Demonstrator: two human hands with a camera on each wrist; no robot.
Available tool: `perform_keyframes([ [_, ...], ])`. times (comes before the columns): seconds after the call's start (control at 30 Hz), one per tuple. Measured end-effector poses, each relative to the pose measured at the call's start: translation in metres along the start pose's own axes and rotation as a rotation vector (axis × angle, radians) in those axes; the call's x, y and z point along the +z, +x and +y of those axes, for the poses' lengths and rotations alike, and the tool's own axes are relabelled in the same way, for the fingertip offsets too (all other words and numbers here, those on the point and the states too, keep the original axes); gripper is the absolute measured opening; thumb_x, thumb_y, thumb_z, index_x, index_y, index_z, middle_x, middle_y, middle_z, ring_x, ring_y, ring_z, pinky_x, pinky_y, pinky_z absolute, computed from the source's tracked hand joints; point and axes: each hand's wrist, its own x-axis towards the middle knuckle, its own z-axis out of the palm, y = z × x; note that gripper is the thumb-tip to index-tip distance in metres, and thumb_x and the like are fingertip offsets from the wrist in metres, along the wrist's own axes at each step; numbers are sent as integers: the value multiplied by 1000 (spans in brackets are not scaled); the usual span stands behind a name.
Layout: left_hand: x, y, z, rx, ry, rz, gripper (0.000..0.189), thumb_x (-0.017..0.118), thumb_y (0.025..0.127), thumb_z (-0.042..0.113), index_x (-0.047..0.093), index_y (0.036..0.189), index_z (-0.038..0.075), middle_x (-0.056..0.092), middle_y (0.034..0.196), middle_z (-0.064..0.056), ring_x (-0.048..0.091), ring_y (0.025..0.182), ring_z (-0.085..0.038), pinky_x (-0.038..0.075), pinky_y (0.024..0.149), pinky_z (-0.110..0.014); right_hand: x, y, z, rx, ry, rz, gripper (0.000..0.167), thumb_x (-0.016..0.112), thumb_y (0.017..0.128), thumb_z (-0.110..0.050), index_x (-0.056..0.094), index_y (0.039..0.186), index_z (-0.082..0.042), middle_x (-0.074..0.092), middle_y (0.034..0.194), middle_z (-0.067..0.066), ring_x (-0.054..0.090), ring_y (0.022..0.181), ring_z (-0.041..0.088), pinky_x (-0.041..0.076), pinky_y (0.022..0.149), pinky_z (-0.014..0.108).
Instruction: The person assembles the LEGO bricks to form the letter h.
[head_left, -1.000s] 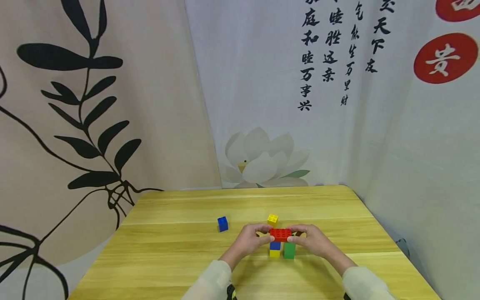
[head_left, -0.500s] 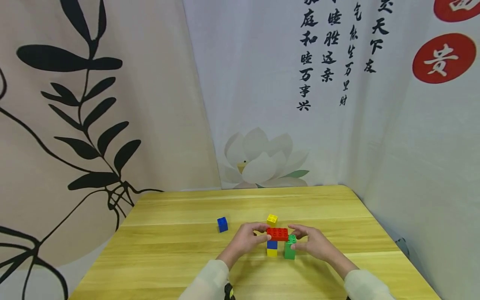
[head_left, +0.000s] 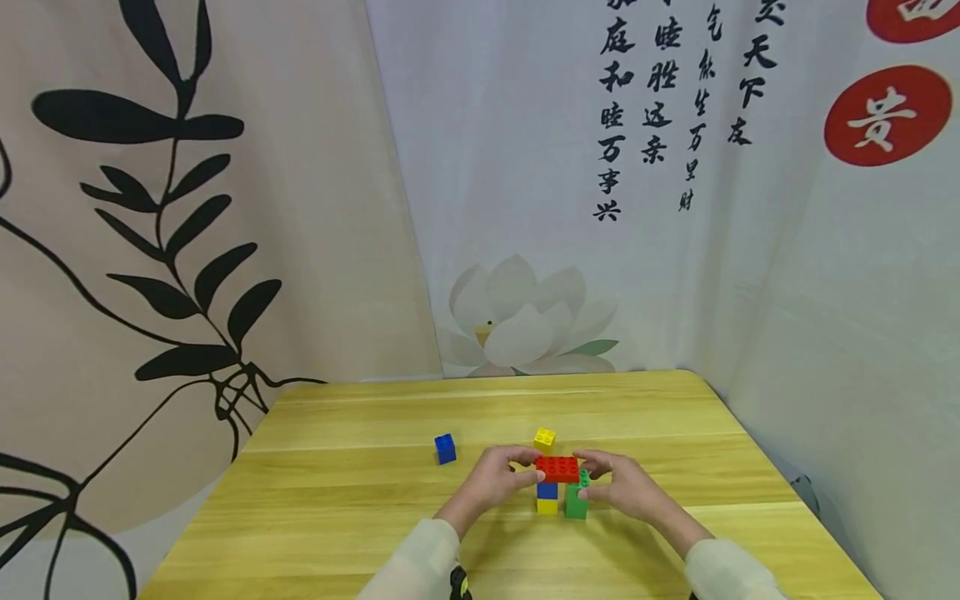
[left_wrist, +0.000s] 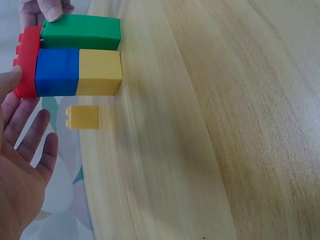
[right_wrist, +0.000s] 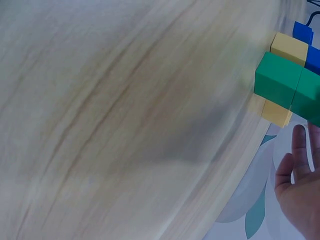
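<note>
My left hand (head_left: 495, 482) pinches the left end of a red toy building brick (head_left: 557, 469), thumb in front and fingers behind. That brick lies across the top of a blue brick (left_wrist: 57, 72), which stands on a yellow brick (left_wrist: 100, 72). Close to the right of this column stand two stacked green bricks (head_left: 576, 503). My right hand (head_left: 628, 487) grips the upper green brick, thumb at its near side. In the left wrist view the red brick's other end overlaps the studs of the green stack.
Behind the stacks a loose yellow brick (head_left: 544, 439) sits on the wooden table (head_left: 337, 500). A loose blue brick (head_left: 446, 449) lies farther left. A printed curtain (head_left: 525, 208) hangs beyond the table's back edge.
My right hand has let go of the red brick and moved down to the green stack, which now stands slightly nearer the blue-and-yellow column. My left hand still holds the red brick.
</note>
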Motion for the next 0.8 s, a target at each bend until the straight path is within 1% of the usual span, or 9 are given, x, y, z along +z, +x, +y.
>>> perform_keyframes([
  [0.13, -1, 0, 0, 11, -4, -8, 27, 76, 89, 29, 74, 115, 21, 67, 109, 8, 58, 103, -18, 49, 90, -42, 0, 1, -1, 1, 4, -7, 60, 80, 84, -19, 57, 138, -8, 65, 122, 10, 56, 107, 30, 51, 76, 40],
  [0.27, -3, -1, 0, 25, 3, -18, 27, 76, 89, 29, 74, 115, 20, 67, 109, 8, 58, 104, -19, 49, 90, -42, 0, 1, -5, -12, 2, 2, 55, 78, 87, -26, 60, 136, -8, 64, 122, 9, 56, 109, 31, 50, 77, 40],
  [0.4, -4, -1, 0, 32, 14, -21, 27, 76, 89, 29, 74, 115, 20, 67, 110, 7, 59, 105, -20, 49, 89, -41, 0, 4, -10, -8, -19, 28, 50, 76, 88, -36, 66, 129, -10, 67, 118, 5, 57, 107, 26, 48, 77, 39],
  [0.47, -5, -1, 0, 35, 19, -20, 27, 76, 89, 30, 75, 114, 20, 67, 110, 7, 59, 104, -20, 49, 88, -41, 0, 5, -12, 1, -30, 32, 47, 75, 88, -38, 68, 126, -11, 68, 114, 3, 58, 105, 24, 47, 76, 38],
  [0.6, -5, -1, 1, 31, 24, -21, 27, 76, 89, 31, 75, 114, 20, 67, 109, 8, 58, 102, -18, 49, 87, -41, 0, 6, -11, 11, -35, 26, 42, 74, 89, -36, 70, 122, -12, 68, 110, 1, 58, 103, 23, 46, 75, 37],
  [0.8, -2, -2, 3, 21, 14, -10, 28, 76, 89, 30, 74, 115, 21, 67, 108, 9, 58, 103, -17, 48, 90, -42, -1, 4, -7, -14, -34, 26, 38, 72, 91, -34, 71, 121, -11, 68, 111, 2, 58, 102, 23, 46, 74, 37],
])
